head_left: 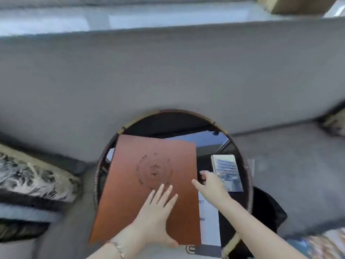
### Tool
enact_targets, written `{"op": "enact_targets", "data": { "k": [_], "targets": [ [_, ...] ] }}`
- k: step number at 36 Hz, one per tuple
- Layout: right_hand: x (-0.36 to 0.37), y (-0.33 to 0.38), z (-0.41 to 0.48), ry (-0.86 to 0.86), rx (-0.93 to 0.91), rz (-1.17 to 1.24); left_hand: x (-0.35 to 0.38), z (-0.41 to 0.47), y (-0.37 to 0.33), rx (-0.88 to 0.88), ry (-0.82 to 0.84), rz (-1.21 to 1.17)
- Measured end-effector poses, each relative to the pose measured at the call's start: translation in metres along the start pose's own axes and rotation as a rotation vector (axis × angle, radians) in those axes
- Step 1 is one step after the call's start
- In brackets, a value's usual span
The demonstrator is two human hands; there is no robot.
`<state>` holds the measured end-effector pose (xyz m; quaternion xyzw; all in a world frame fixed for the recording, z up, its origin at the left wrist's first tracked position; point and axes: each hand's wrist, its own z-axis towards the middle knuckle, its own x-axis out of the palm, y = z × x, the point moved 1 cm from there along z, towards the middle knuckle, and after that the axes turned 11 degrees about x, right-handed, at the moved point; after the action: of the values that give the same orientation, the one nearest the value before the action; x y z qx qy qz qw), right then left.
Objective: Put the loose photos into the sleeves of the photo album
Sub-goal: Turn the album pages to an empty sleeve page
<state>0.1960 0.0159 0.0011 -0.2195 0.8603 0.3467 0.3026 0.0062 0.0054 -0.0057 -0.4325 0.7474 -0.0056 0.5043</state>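
A closed brown photo album with a round embossed emblem lies on a round dark glass table. My left hand rests flat on the album's lower cover, fingers straight and spread. At the album's right edge is my right hand, its fingers reaching to the cover's edge; whether it grips the edge I cannot tell. A small stack of loose photos lies on the table just right of my right hand, the top one showing a building.
A white sheet of paper lies under the album's right side. A grey sofa runs behind the table, with a patterned cushion at the left. A dark bag sits right of the table.
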Motion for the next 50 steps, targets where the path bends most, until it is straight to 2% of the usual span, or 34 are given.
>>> {"op": "enact_targets", "data": {
  "k": [3, 6, 8, 10, 12, 16, 19, 23, 27, 30, 32, 37, 39, 42, 43, 46, 50],
  "targets": [
    [0.023, -0.009, 0.022, -0.025, -0.01, 0.0, 0.028, 0.015, 0.021, 0.091, 0.061, 0.16],
    [0.04, -0.017, 0.038, -0.076, -0.048, -0.033, 0.054, 0.025, 0.037, 0.132, -0.098, 0.283],
    [0.045, -0.023, 0.046, -0.13, -0.084, -0.015, 0.059, 0.025, 0.042, 0.122, -0.102, 0.347],
    [0.048, -0.028, 0.051, -0.178, -0.11, 0.021, 0.068, 0.026, 0.047, 0.183, -0.176, 0.406],
    [0.051, -0.032, 0.053, -0.171, -0.123, 0.054, 0.07, 0.025, 0.048, 0.232, -0.23, 0.461],
    [0.06, -0.043, 0.053, -0.168, -0.171, 0.121, 0.073, 0.023, 0.044, 0.201, -0.292, 0.459],
    [0.065, -0.049, 0.048, -0.191, -0.195, 0.208, 0.074, 0.022, 0.041, 0.21, -0.37, 0.547],
    [0.067, -0.048, 0.036, -0.219, -0.211, 0.284, 0.068, 0.016, 0.03, 0.189, -0.281, 0.568],
    [0.066, -0.047, 0.025, -0.207, -0.142, 0.416, 0.061, 0.005, 0.015, 0.156, -0.222, 0.645],
    [0.061, -0.047, 0.019, -0.149, -0.099, 0.616, 0.069, -0.002, 0.009, 0.292, -0.36, 0.764],
    [0.053, -0.042, 0.012, -0.109, -0.099, 0.746, 0.071, -0.011, 0.009, 0.385, -0.548, 0.801],
    [0.013, -0.015, -0.02, -0.05, -0.336, 1.094, 0.043, -0.05, 0.002, 0.445, -1.049, 0.66],
    [0.008, -0.013, -0.032, -0.101, -0.423, 1.019, 0.034, -0.068, 0.006, 0.394, -1.219, 0.586],
    [0.024, -0.026, -0.033, -0.294, -0.41, 0.481, 0.025, -0.095, 0.005, 0.258, -1.382, 0.433],
    [0.032, -0.03, -0.03, -0.274, -0.362, 0.348, 0.025, -0.102, 0.004, 0.226, -1.422, 0.371],
    [0.06, -0.035, -0.028, -0.075, -0.231, 0.205, 0.024, -0.112, 0.005, 0.192, -1.572, 0.226],
    [0.091, -0.036, -0.024, -0.189, -0.17, -0.259, 0.021, -0.11, 0.006, 0.214, -1.715, 0.244]
  ]
}}
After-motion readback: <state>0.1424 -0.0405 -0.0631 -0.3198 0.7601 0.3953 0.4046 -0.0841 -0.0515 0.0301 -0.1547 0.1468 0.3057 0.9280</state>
